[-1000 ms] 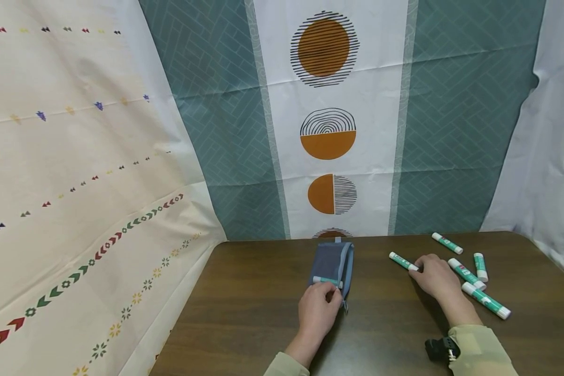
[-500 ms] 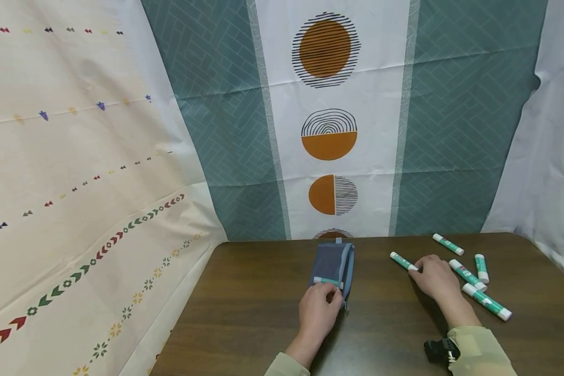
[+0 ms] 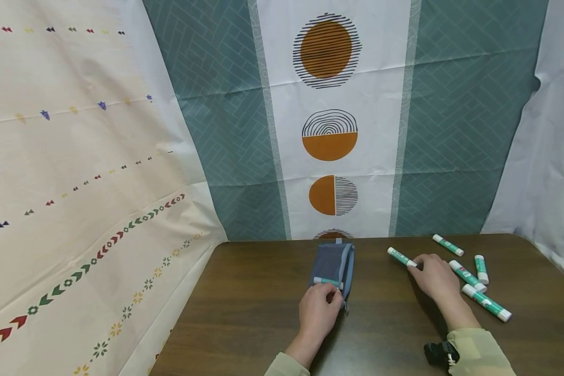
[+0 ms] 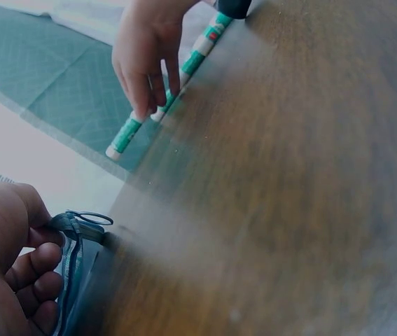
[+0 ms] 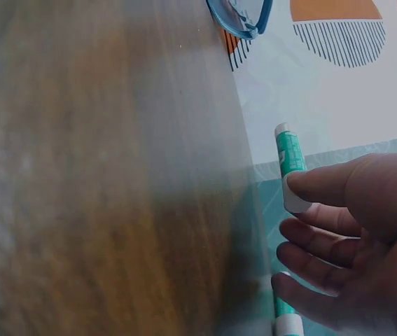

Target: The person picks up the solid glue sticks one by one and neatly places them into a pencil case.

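My left hand (image 3: 317, 310) grips the near end of a blue-grey zip pouch (image 3: 330, 258) with a see-through front. In the left wrist view, thumb and finger pinch its corner beside the zipper's ring (image 4: 92, 218). A green-and-white glue stick (image 3: 328, 281) shows at the pouch's near part, partly covered by the fingers. To the right, my right hand (image 3: 437, 279) pinches another glue stick (image 3: 399, 256) by its white end. The right wrist view has that glue stick (image 5: 290, 150) between thumb and index finger, while the other fingers curl loosely behind.
Several more glue sticks lie right of my right hand: one at the back (image 3: 448, 245), a short upright-looking one (image 3: 481, 269), and two close together (image 3: 486, 303). The brown wooden table (image 3: 244, 308) ends at a hanging patterned cloth (image 3: 230, 156).
The far end of the glue stick in my right hand has risen slightly and shifted a little left. My left hand and the pouch keep their place.
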`<move>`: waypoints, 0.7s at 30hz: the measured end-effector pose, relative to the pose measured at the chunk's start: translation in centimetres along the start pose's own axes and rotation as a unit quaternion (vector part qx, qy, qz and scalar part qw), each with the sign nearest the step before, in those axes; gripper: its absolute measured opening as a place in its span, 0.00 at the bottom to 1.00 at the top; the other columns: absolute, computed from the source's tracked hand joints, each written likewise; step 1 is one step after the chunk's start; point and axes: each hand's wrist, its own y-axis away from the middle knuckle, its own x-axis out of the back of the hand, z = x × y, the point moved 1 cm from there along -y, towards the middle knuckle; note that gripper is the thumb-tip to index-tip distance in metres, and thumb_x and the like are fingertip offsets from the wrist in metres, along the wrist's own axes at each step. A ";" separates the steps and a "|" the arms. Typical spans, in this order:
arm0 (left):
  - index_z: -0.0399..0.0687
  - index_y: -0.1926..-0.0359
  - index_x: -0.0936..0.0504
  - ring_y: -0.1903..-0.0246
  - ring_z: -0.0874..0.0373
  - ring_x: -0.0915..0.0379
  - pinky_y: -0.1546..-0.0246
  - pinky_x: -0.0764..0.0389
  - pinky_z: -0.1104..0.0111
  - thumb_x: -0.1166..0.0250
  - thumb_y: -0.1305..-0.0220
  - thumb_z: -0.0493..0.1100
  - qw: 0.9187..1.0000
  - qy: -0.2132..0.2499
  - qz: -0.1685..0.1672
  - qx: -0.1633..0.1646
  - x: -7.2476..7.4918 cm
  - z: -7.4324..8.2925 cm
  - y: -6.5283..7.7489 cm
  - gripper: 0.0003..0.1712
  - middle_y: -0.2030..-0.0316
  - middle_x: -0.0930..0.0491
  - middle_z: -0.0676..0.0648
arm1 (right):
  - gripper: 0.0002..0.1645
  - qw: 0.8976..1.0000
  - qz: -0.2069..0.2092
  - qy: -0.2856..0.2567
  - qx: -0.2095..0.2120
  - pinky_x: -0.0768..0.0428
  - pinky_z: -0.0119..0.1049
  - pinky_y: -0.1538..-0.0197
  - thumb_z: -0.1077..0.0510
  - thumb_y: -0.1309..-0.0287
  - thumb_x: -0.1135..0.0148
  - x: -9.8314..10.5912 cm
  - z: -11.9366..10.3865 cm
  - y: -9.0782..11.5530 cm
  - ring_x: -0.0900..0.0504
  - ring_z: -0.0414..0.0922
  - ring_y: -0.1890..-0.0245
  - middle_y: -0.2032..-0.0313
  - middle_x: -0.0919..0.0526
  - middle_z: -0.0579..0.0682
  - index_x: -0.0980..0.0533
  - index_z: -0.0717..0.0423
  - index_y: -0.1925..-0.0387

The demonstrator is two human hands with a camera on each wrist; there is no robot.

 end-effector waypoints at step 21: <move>0.61 0.72 0.12 0.69 0.66 0.26 0.67 0.24 0.65 0.27 0.33 0.45 1.000 0.000 0.001 -0.001 0.0 -0.1 0.0 0.09 0.72 0.22 0.65 | 0.19 0.999 0.008 -0.017 0.026 0.25 0.50 0.66 0.53 0.27 0.30 0.4 -3.0 0.7 0.22 0.54 0.66 0.59 0.16 0.59 0.18 0.65 0.47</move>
